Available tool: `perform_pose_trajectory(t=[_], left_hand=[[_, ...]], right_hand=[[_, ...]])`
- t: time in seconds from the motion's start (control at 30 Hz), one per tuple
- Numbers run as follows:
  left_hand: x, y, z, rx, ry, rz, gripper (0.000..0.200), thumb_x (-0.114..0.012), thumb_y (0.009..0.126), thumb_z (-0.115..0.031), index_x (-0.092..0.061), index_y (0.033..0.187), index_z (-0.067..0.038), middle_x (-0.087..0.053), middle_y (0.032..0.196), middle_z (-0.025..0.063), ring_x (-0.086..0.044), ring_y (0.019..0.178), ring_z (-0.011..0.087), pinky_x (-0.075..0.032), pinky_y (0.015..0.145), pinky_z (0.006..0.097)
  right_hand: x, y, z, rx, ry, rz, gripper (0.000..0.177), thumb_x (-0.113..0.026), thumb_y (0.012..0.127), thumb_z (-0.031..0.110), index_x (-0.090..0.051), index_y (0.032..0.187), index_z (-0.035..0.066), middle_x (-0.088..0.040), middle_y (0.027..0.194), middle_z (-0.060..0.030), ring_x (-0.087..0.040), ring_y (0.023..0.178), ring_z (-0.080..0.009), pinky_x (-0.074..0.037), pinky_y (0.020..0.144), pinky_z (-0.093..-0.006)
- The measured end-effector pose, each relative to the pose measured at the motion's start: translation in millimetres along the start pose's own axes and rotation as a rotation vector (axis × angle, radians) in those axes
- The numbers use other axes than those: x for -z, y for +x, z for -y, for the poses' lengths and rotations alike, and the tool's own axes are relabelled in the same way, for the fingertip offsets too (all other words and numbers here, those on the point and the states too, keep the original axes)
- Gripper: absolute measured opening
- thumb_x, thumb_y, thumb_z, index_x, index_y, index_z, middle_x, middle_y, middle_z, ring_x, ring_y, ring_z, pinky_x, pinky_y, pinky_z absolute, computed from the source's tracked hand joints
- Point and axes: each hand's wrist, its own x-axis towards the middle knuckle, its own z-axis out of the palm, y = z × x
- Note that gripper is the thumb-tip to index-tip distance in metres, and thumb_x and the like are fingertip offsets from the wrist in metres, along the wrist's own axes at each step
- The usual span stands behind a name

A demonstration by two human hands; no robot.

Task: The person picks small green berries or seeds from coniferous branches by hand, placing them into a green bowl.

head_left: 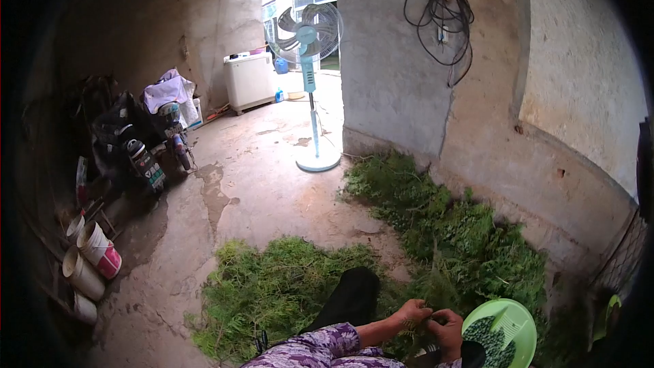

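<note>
My left hand (413, 312) is closed in a pinch on a feathery green sprig (411, 330). Close beside it, my right hand (447, 331) has its thumb and fingers pressed together at the sprig's tip; anything small between them is too fine to make out. Just right of that hand sits a light green plastic bowl (524, 324), partly filled with small round green pieces (482, 335). Leafy cut branches lie in a pile (286, 293) to the left of my leg, and another long heap (449, 232) runs along the wall.
A standing fan (308, 37) is on the concrete floor near the doorway. A white washing machine (251, 80) stands behind it. Parked scooters (146, 163) and several buckets (85, 271) line the left side. Coiled black cable (446, 27) hangs on the wall.
</note>
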Motion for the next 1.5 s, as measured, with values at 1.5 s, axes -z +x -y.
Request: perform_pose_trajectory(t=[1.5], left_hand=[[1, 3, 3, -0.117, 0.4, -0.278, 0.036, -0.054, 0.073, -0.029, -0.055, 0.082, 0.006, -0.057, 0.078, 0.0219, -0.058, 0.077, 0.0304, -0.043, 0.067, 0.0386]], right_hand=[[-22, -4, 12, 0.457, -0.627, -0.156, 0.014, -0.062, 0.065, 0.012, -0.058, 0.077, 0.006, -0.053, 0.068, -0.0126, -0.054, 0.064, -0.0308, -0.043, 0.055, -0.0389]])
